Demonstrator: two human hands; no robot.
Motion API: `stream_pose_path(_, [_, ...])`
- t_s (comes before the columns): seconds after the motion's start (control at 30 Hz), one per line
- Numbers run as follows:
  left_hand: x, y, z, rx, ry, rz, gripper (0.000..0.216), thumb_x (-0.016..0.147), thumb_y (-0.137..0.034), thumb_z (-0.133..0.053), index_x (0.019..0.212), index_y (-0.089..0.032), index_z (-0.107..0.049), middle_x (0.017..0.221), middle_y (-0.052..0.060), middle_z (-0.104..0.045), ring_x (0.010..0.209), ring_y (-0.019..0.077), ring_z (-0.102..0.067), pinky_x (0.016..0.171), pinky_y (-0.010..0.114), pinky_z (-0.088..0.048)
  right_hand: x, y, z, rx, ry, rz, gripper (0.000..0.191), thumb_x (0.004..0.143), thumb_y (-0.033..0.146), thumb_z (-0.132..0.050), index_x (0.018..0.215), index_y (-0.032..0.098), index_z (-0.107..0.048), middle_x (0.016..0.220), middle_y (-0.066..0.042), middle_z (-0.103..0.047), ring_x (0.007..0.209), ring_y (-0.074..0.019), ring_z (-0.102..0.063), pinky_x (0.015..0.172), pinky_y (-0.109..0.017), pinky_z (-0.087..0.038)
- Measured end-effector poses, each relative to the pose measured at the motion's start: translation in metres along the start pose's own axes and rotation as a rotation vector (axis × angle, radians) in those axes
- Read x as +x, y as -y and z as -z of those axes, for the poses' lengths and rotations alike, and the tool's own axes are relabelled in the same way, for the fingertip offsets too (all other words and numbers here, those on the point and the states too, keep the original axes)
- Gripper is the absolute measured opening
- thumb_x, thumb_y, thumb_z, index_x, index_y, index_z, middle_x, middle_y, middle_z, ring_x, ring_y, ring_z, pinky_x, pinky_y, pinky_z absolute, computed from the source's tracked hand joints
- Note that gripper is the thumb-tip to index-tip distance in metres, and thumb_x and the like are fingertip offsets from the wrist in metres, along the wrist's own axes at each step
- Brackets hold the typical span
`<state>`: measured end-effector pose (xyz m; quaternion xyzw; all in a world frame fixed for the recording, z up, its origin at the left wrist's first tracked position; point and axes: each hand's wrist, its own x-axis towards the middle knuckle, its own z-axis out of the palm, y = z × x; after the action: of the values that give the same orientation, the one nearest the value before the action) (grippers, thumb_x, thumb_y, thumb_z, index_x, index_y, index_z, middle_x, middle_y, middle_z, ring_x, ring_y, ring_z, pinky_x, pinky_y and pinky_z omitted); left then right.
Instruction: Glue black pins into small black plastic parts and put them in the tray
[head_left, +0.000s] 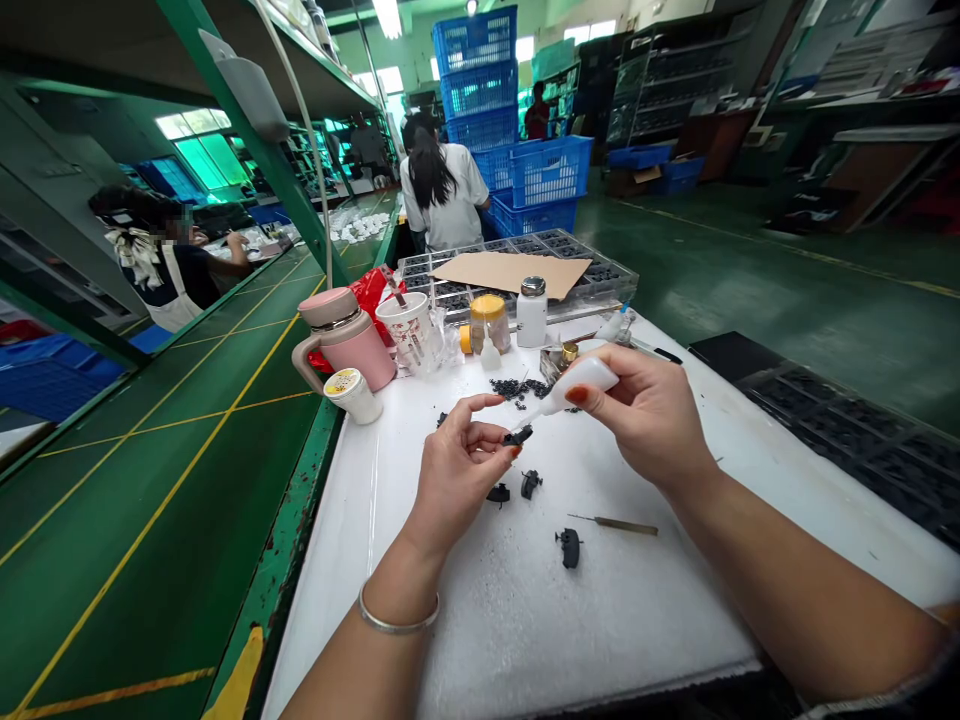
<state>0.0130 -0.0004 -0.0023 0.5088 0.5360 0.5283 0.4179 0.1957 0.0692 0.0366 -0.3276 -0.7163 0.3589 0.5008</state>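
Head view: your right hand (649, 415) pinches the white squeeze bottle (586, 380), its long axis slanting, nozzle (534, 415) pointing down-left at the small black part (519, 437) that your left hand (456, 470) pinches above the white tabletop (645, 610); nearer you lies the thin tool (626, 525), tip leftward.

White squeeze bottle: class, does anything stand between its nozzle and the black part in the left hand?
Nothing visible does: the white squeeze bottle in the right hand points its nozzle at the black part in the left hand. Small black pieces lie beyond.
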Motion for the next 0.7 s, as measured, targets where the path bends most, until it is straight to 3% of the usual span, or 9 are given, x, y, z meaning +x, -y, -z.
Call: stream_pose_path(0.7, [-0.0005, -0.0008, 0.0001, 0.02, -0.004, -0.003, 0.047, 0.074, -0.023, -0.071, 0.117, -0.023, -0.052, 0.082, 0.004, -0.066, 0.07, 0.014, -0.063, 0.06, 0.02, -0.048, 0.0005, -0.0003, -0.0001, 0.012, 0.002, 0.01, 0.032, 0.078, 0.05, -0.068, 0.071, 0.019, -0.062, 0.074, -0.003, -0.062, 0.069, -0.0178, -0.057, 0.059, -0.03, -0.044])
